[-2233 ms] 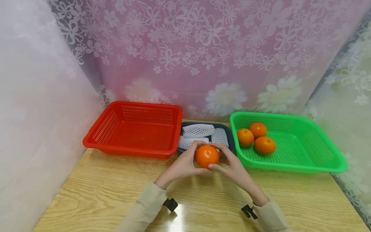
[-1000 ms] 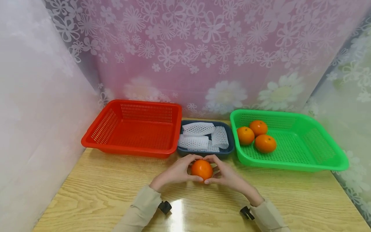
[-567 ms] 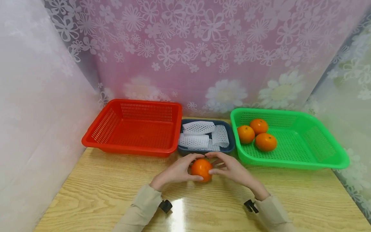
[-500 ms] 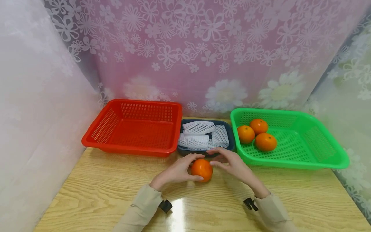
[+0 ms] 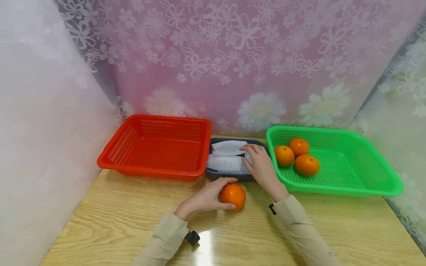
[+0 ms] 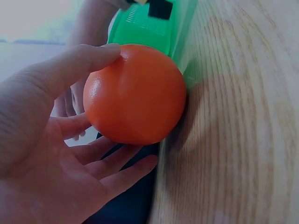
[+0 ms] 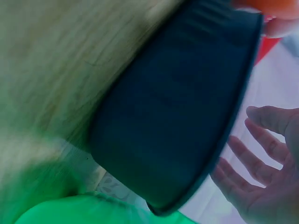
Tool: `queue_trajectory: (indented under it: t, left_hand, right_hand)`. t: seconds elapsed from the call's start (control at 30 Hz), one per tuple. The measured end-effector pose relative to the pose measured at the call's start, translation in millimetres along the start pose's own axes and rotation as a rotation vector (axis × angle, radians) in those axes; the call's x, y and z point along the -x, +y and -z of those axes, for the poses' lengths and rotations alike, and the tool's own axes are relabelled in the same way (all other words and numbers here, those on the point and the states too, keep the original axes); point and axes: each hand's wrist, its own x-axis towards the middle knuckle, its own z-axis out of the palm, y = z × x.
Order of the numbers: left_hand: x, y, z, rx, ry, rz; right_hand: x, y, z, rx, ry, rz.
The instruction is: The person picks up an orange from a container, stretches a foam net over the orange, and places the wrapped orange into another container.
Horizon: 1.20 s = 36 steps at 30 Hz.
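Note:
On the wooden table, an orange (image 5: 233,197) rests with my left hand (image 5: 209,195) at its left side. In the left wrist view, the thumb lies on the near side of the orange (image 6: 140,93) and the fingers curve behind it. My right hand (image 5: 264,168) hovers over the right end of a dark blue box (image 5: 239,177), partly covering a white foam net sleeve there. Two more foam net sleeves (image 5: 225,163) lie in the box to the left. The right wrist view shows the right hand (image 7: 268,163) with fingers spread and nothing held, above the box (image 7: 163,102).
A red basket (image 5: 153,172) stands left of the box. To the right is a green basket (image 5: 339,189), with three oranges (image 5: 307,165) grouped in its left end. A pink flowered curtain (image 5: 199,85) hangs behind everything.
Both hands brought the orange down and toward me onto the table. The right hand then let go and moved up over the dark box, while the left hand stayed at the orange.

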Motion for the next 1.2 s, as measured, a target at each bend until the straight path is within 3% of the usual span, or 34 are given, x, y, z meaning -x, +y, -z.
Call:
queue_trajectory:
  t: [0.37, 0.53, 0.73, 0.97, 1.2]
  left_hand:
    - [-0.7, -0.6, -1.6, -0.018, -0.002, -0.030]
    - [-0.3, -2.8, -2.1, -0.012, -0.006, -0.018]
    - [0.4, -4.7, -3.3, 0.005, -0.016, -0.005]
    - [2.1, -3.8, -3.0, 0.006, -0.001, -0.015]
    - [1.2, -3.3, -2.0, 0.025, 0.045, -0.010]
  right_hand:
    - [-20, 7, -24, 0.069, -0.090, -0.047]
    - [-24, 10, -30, 0.049, -0.094, -0.050]
    - [-25, 9, -33, 0.063, -0.076, -0.124]
    - [-23, 2, -22, 0.028, 0.080, -0.162]
    - [-22, -6, -4, -0.168, 0.273, -0.143]
